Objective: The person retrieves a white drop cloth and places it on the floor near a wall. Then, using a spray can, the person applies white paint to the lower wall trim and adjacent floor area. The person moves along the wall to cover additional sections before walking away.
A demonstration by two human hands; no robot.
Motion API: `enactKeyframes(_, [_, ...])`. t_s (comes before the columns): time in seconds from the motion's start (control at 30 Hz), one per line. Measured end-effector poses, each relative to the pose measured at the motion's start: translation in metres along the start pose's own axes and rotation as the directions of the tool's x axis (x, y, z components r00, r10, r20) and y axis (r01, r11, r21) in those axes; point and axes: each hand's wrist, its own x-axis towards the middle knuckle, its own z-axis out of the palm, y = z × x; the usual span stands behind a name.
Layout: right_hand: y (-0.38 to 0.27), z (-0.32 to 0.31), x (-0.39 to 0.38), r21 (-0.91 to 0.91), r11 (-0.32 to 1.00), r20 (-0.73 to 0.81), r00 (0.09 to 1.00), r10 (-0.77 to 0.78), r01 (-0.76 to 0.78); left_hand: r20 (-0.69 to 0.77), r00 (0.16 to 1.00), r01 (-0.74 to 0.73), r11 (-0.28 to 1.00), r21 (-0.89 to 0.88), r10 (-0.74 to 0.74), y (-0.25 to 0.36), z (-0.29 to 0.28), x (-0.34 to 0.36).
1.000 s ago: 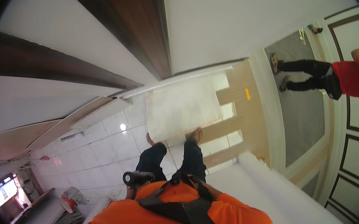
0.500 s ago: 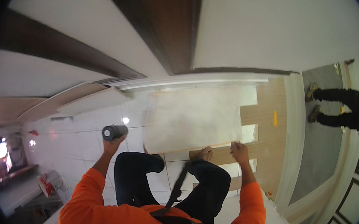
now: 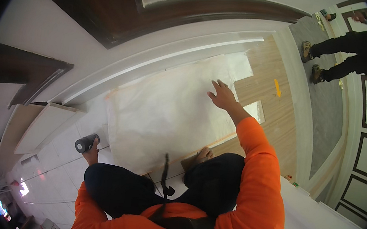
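Left hand holds black cylinder, long axis pointing left.

Long orange sleeves – dark trousers, black strap

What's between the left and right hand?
In the head view: a strip of white tile beside the left hand, then the pale sheet, reaching under the right hand.

The sheet lies on the floor, before the person's knees. To the left of it is the left hand, with a cylinder in its fingers. The right hand is over the right part of the sheet. Further right lie planks, with an arrow on them. Beyond the planks stands a co-worker; boards are at far left.
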Motion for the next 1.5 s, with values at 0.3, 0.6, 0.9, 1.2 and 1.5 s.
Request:
enactKeyframes(0.3, [-0.005,0.006,0.071,-0.121,0.992,-0.074,0.997,0.025,-0.034,-0.071,0.988,0.122,0.969,-0.215,-0.14,-0.002,0.013,-0.004])
enactKeyframes(0.6, [-0.006,0.023,0.1,-0.015,0.998,-0.062,0.997,0.053,-0.054,0.273,0.948,0.09,0.96,0.267,-0.164,-0.071,-0.058,0.022])
enactKeyframes(0.9, [0.022,0.007,0.092,-0.164,0.931,0.018,0.943,0.332,-0.325,0.726,0.488,-0.29,0.695,0.658,-0.484,0.178,0.043,-0.028])
enactKeyframes(1.2, [0.035,0.028,0.118,-0.087,0.989,-0.195,0.976,0.1,-0.119,0.894,0.371,-0.918,0.244,0.313,0.251,0.203,0.272,-0.027])
enactKeyframes(1.5, [0.062,0.023,0.132,-0.072,0.969,-0.204,0.955,0.216,-0.235,0.795,0.527,-0.849,0.143,0.509,0.3,0.188,0.35,-0.067])
